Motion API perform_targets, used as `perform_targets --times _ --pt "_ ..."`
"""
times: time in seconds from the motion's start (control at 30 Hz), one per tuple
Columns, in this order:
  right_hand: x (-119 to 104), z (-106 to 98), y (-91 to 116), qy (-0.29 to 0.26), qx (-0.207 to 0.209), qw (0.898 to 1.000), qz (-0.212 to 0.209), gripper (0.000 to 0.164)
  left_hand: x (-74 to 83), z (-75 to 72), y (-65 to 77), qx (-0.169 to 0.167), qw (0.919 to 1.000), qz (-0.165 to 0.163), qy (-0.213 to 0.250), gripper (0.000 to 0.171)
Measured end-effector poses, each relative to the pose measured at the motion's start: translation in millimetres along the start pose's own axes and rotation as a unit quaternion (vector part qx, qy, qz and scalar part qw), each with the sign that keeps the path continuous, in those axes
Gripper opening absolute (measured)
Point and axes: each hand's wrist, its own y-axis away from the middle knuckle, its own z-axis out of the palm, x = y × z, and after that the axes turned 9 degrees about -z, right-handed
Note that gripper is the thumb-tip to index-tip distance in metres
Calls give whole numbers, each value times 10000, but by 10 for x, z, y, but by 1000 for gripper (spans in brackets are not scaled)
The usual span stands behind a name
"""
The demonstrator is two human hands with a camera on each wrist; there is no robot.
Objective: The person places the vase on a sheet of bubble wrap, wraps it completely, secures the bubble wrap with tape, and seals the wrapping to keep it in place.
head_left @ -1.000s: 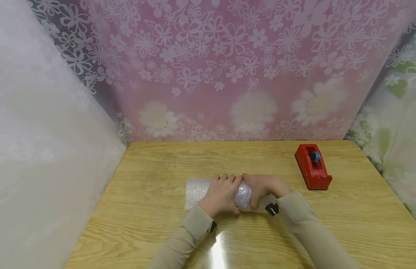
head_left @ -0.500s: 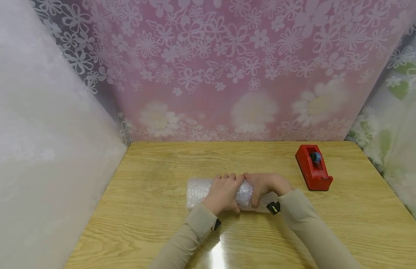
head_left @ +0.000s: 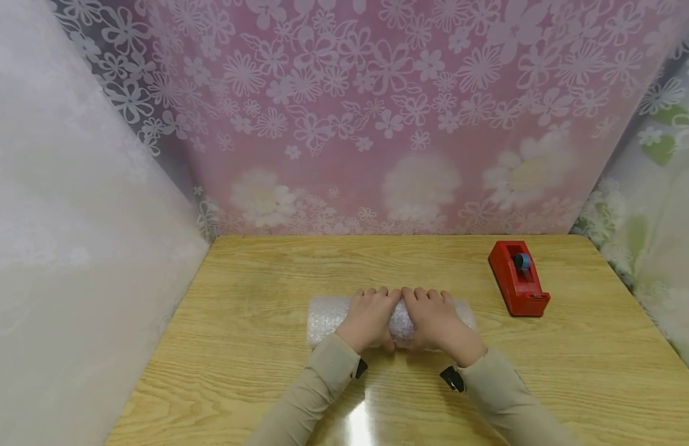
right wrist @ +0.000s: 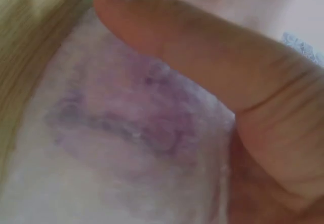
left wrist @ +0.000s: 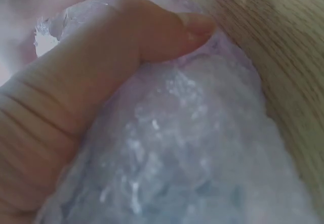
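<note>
A roll of clear bubble wrap [head_left: 326,319] lies crosswise on the wooden table, wound round something that shows purple through the layers. My left hand [head_left: 369,319] grips its middle from above, fingers over the far side and thumb along the near side. Right beside it, my right hand [head_left: 437,322] holds the roll the same way, the two hands almost touching. Up close in the left wrist view, the left thumb [left wrist: 121,36] bends across the wrap. In the right wrist view the right thumb [right wrist: 187,41] presses on the wrap [right wrist: 111,178]. What is inside cannot be made out.
A red tape dispenser [head_left: 519,288] with a small blue roll of tape stands at the back right of the table [head_left: 255,371]. Floral curtains [head_left: 333,124] hang behind the table and at both sides.
My right hand has turned from a sideways hold at the roll's right part to a grip from above, uncovering the roll's right end. The left hand has stayed nearly in place.
</note>
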Motion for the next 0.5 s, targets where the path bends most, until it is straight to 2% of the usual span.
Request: perform_targets --times 0.17,0.37,0.5 --pt "22 40 -3 -201 214 9995 -86 106 10 -6 -4 -140 9998 -99 54 109" --pt "65 56 -21 -309 261 9989 -225 97 -2 22 11 83 9999 -103 -104 108" --pt "128 75 -88 -385 118 9987 -316 96 -4 33 17 213 9995 -114 -190 110"
